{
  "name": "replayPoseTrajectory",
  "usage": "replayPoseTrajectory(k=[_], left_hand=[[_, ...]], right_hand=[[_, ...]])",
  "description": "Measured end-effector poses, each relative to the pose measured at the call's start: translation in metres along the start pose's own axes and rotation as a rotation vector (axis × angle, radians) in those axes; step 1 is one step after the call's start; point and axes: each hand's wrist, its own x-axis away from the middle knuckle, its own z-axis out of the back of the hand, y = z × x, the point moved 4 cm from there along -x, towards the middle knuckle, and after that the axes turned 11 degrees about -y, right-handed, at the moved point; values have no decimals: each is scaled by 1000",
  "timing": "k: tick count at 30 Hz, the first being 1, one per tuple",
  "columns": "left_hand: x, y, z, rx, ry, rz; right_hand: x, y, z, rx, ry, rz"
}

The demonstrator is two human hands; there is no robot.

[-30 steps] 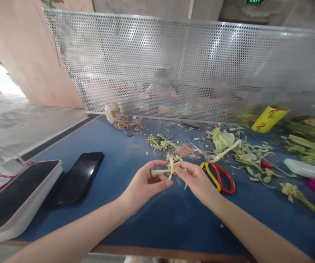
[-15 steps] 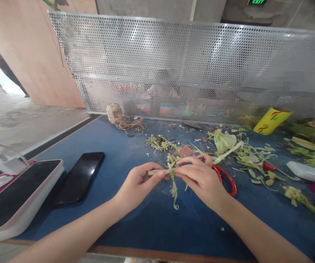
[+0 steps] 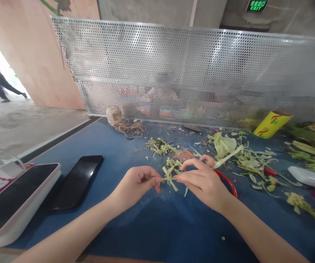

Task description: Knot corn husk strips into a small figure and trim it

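The long strip that hung below the hands half a second ago is gone; only short pale-green shreds stick out now. The sprig [image 3: 169,177] is held just above the desk [image 3: 157,230], between the two hands. Left hand [image 3: 137,183] is closed, thumb and fingertips pinching the thin stem end. Right hand [image 3: 202,181] pinches the other side with thumb and forefinger, other fingers loosely curled, partly covering the red scissors [image 3: 229,181]. Looks like mid-step stripping of leaf fibres off the stem. A further pull would need the left pinch kept firm and a fresh grip on a loose shred. Phone [image 3: 77,181] lies off left; leaf scraps [image 3: 161,145] lie behind.
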Motion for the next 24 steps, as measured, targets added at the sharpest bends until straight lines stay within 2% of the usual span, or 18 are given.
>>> replayPoseTrajectory(k=[2,4,7,10,13,16,21,24], left_hand=[[-1,1,1,15,4,15],[-1,0,2,97,66,30],[-2,-6,-3,436,143,69],[-4,-15,-18,714,5,183],[-4,-20,-28,715,-94,259],[-4,-21,-32,808,-125,313],[-5,-24,-28,1091,-8,342],[-5,-24,-26,1010,9,335]], right_hand=[[-1,2,0,-3,-17,-19],[-1,3,0,2,-5,-45],[-2,0,-2,51,50,-92],[-1,-8,-4,140,99,-121],[-1,-17,-5,255,145,-117],[-1,-25,-5,401,141,-74],[2,-29,-8,595,116,-13],[4,-28,-12,665,117,-32]])
